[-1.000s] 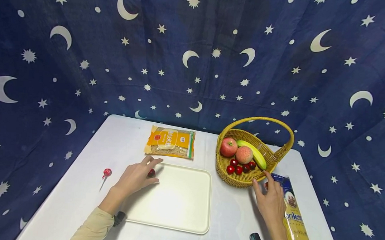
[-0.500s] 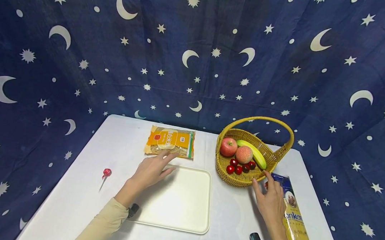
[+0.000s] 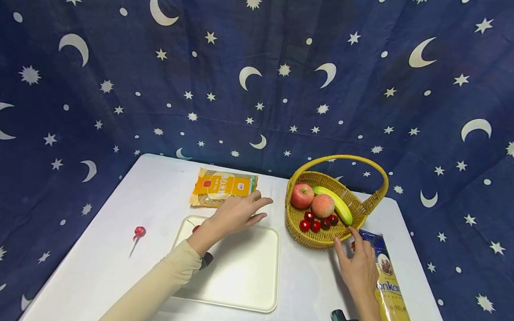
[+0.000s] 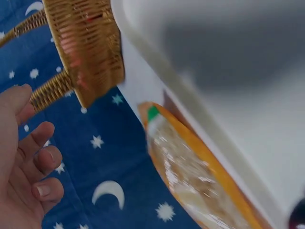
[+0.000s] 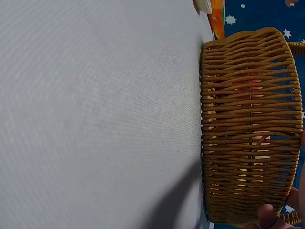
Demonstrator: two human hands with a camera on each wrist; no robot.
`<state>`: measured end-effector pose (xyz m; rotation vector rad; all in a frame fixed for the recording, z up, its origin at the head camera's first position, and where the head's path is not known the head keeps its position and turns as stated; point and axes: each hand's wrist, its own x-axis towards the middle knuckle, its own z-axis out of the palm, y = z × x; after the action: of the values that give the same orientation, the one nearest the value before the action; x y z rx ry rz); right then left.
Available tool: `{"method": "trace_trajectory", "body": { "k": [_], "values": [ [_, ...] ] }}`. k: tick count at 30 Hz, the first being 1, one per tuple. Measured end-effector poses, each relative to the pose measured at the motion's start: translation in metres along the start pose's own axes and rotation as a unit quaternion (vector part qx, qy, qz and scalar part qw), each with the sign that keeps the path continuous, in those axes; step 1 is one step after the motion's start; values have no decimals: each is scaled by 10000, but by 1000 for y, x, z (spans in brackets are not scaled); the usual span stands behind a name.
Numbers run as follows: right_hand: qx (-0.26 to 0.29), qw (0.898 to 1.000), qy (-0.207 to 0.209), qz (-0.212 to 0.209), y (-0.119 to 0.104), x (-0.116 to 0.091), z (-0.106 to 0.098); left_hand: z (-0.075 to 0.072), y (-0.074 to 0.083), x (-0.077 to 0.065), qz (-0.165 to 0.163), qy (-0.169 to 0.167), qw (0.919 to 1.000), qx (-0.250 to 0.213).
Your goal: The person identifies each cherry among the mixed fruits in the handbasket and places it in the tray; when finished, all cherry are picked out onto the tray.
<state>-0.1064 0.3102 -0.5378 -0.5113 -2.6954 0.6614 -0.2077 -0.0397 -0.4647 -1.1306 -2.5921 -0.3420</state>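
Note:
My left hand [image 3: 236, 213] is over the far edge of a cream tray [image 3: 251, 299], fingers loosely bent and holding nothing. In the left wrist view its fingers [image 4: 45, 160] are apart from everything. A dark red cherry [image 3: 195, 228] with a stem lies in the tray's far left corner, partly hidden by my left wrist. My right hand [image 3: 359, 268] grips the near right rim of a wicker basket [image 3: 305, 241]. Inside sit an apple [image 3: 302, 196], a peach [image 3: 323, 206], a banana [image 3: 340, 206] and several cherries [image 3: 316, 226]. In the right wrist view, fingertips [image 5: 267, 212] touch the basket's woven side.
An orange bag of noodles [image 3: 212, 192] lies behind the tray. To the left is a red lollipop [image 3: 139, 231]. A long blue and yellow pasta pack [image 3: 391, 286] lies beside my right hand. A starry blue cloth [image 3: 227, 58] hangs behind the white table [image 3: 105, 273].
My left hand has moved right and away from the cherry, which stays in the tray's corner. My right hand has kept its place at the basket rim. The head view shifted slightly.

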Motion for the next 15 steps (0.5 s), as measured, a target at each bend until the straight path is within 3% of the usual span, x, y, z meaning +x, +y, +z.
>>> {"method": "trace_trajectory", "body": {
  "k": [9,15],
  "values": [
    [35,10000,-11,8,-1,1,-1,9,25,41,765,-12,9970,132],
    [36,10000,-10,9,0,0,0,11,45,68,1072,-523,9929,26]
  ]
}}
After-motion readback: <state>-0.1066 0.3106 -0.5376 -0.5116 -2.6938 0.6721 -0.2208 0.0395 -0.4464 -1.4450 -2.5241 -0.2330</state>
